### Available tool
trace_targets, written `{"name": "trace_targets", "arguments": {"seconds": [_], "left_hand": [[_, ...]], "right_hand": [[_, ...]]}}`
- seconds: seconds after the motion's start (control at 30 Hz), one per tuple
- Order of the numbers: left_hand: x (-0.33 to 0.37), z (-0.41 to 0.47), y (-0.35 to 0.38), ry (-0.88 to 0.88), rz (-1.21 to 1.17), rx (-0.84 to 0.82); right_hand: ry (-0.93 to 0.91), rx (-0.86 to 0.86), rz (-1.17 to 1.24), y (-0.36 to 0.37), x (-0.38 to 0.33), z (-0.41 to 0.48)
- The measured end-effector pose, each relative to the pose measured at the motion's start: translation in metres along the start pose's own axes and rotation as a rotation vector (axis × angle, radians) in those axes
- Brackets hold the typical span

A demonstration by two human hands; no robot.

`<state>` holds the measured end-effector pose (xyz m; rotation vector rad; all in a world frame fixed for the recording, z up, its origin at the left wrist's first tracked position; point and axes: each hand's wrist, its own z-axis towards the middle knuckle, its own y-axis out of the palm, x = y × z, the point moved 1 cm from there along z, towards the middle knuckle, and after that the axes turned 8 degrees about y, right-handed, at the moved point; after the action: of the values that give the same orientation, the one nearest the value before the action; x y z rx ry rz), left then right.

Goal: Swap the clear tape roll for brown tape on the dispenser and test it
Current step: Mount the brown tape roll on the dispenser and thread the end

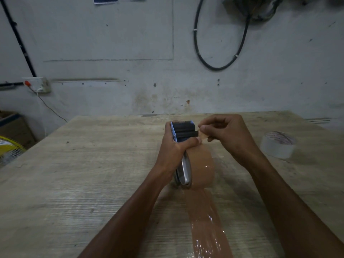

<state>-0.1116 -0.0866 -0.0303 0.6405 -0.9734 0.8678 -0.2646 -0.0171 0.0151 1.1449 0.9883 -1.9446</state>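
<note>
**Brown tape loaded, loose end being threaded**

A glossy strip of brown tape lies stuck along the wooden table, running from the near edge up to the dispenser. The brown roll sits mounted on it, resting on the table. The left hand is clenched around the dispenser's frame, just below the black rollers. The right hand pinches the tape's free end between thumb and fingertips, beside the rollers. The film looks thin, limp and sticky, likely to fold onto itself; the rigid frame seems the safest hold. Well apart to the right stands the clear roll.
</note>
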Motion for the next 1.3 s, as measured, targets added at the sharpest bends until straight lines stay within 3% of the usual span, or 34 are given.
{"name": "trace_targets", "arguments": {"seconds": [0.5,0.9,1.3], "left_hand": [[-0.003,0.002,-0.001,-0.012,0.033,0.015],[-0.002,0.001,-0.007,-0.066,-0.080,-0.047],[0.003,-0.001,-0.011,-0.001,-0.070,-0.064]], "right_hand": [[-0.482,0.131,-0.561,0.003,0.001,0.000],[-0.641,0.062,-0.729,0.005,0.004,0.008],[-0.775,0.030,-0.763,0.002,0.001,0.015]]}}
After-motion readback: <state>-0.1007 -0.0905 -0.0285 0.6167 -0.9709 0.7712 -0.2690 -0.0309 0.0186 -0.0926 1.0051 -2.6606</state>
